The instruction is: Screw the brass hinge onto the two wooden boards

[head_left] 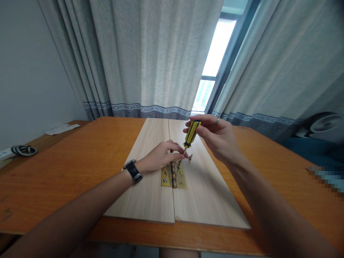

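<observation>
Two pale wooden boards lie side by side on an orange table. A brass hinge spans their seam. My right hand grips a yellow-and-black screwdriver, tip angled down toward the hinge. My left hand, with a black watch on the wrist, rests on the left board with fingers pinched at the screwdriver's tip, over the hinge's top. What they pinch is too small to name. A loose screw lies on the right board beside the tip.
Grey curtains hang behind the table with a bright window gap between them. A coiled black cable and white papers lie on a ledge at the left. A fan stands at the far right.
</observation>
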Available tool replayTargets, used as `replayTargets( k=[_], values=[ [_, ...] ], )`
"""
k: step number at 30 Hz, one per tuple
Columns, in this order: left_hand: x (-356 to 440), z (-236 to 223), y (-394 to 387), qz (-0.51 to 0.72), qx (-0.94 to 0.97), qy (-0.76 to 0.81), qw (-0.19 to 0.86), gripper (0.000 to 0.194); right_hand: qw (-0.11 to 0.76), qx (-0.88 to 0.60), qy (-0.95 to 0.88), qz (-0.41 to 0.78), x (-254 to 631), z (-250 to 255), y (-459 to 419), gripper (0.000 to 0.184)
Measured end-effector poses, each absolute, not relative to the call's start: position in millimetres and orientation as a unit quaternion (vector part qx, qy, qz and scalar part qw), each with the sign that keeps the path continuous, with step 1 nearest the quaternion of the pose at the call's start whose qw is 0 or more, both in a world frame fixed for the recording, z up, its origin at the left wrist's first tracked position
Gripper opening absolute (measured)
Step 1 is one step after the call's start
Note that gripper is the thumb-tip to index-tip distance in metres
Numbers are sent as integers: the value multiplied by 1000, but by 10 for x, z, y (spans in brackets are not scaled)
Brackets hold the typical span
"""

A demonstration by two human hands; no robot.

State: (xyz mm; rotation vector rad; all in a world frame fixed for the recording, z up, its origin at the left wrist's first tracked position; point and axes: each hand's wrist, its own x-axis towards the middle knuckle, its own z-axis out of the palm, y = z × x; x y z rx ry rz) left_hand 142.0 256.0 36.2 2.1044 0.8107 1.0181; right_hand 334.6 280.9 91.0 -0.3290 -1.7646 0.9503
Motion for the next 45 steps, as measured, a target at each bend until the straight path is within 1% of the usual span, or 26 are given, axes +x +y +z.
replayTargets(
  k=[3,5,7,10,12,15,17,19,20,23,25,28,31,33,39,42,43,45],
  values=[
    [1422,375,2552,382,807,316,321,14,560,-151,-722,377,3308,908,2810,25],
    [1426,377,2552,383,804,322,322,11,561,-145,-722,377,3292,907,2798,30],
    [1427,372,2554,388,800,322,326,11,534,-132,-738,390,3300,913,2779,28],
    [1425,358,2556,395,793,320,335,11,461,-120,-771,423,3335,934,2752,31],
    [1422,346,2560,396,792,318,338,12,444,-115,-771,441,3341,942,2751,32],
    [1422,336,2575,392,795,323,331,14,488,-124,-739,447,3298,924,2784,32],
    [1425,341,2579,386,800,330,320,14,528,-133,-715,438,3256,904,2804,41],
    [1427,354,2573,380,804,335,313,13,545,-127,-707,433,3234,897,2805,46],
    [1427,362,2566,379,804,336,311,14,539,-119,-712,435,3237,901,2799,46],
    [1421,381,2549,372,805,337,316,16,480,-98,-749,447,3292,934,2784,43],
    [1415,382,2545,364,808,335,320,18,461,-103,-764,441,3333,952,2790,37],
    [1411,367,2547,361,808,338,320,17,483,-129,-762,412,3337,944,2810,32],
    [1413,351,2542,365,804,343,320,13,534,-159,-740,377,3276,902,2806,39],
    [1412,346,2542,367,800,341,329,11,544,-161,-732,377,3244,879,2790,42],
    [1390,359,2551,354,805,335,337,13,461,-155,-769,416,3319,894,2784,33],
    [1384,378,2541,336,817,336,326,16,463,-148,-766,420,3351,904,2792,28],
    [1382,386,2538,329,821,337,322,17,467,-144,-767,416,3353,904,2792,29],
    [1379,401,2535,317,829,337,315,18,464,-144,-772,409,3352,900,2792,38]
  ],
)
